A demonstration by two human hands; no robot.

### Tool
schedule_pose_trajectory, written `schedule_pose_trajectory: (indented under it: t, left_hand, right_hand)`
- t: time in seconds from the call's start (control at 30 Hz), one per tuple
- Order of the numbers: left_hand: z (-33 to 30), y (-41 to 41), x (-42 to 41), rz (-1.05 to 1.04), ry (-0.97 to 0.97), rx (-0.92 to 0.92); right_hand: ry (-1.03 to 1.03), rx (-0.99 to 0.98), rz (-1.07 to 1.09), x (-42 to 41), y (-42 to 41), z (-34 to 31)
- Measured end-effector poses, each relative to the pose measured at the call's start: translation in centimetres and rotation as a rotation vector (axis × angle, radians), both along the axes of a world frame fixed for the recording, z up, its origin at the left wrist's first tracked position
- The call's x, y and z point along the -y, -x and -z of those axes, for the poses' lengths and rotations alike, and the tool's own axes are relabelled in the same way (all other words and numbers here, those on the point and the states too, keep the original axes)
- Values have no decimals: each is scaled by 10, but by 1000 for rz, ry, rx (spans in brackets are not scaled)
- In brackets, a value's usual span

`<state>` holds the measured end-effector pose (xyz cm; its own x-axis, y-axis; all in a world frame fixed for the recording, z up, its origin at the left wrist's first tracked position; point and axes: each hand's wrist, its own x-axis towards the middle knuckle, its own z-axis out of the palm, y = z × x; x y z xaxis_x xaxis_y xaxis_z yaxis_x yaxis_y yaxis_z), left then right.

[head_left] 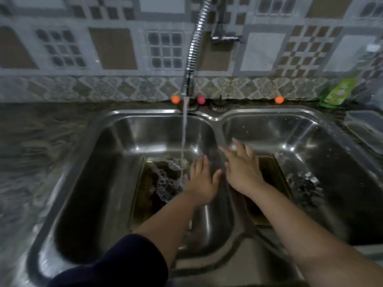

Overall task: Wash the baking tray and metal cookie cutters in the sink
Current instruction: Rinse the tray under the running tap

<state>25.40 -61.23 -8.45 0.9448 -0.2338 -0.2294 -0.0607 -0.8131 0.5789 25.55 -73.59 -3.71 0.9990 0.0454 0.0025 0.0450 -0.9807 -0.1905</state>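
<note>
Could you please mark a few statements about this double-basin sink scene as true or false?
1. Water runs from the flexible metal faucet into the left basin. True.
2. The gold-coloured baking tray lies wholly in the right basin. False: it spans both basins of the steel sink.
3. The right hand grips a sponge. False: its fingers are spread, holding nothing.
4. The left hand is open, beside the stream. True.
5. A green bottle stands at the right on the counter. True.

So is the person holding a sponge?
No, both the left hand and right hand are open with straight fingers and hold nothing.
</note>
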Motion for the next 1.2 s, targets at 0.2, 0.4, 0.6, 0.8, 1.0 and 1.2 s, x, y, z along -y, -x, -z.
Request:
schedule_pose_trajectory:
  t: [0.2,0.4,0.6,0.8,1.0,1.2]
  left_hand:
    - [33,-3,-116,-212,-222,-213]
    - [67,-5,-180,-371,-143,-336]
    - [91,-6,-194,-305,-338,-249]
    - [95,-10,-198,-253,-331,-320]
    - [80,-25,-206,-153,-315,-368]
    - [56,-22,-196,-253,-144,-335]
  right_hand:
    - [76,-167,-364,-80,-1,46]
    - [243,-416,-279,-112,-18,122]
    - [308,-260,-175,-123,-41,146]
    - [157,-327,-50,-173,-64,153]
    - [231,-411,-447,-157,-49,150]
    - [183,-534,-203,-102,-34,130]
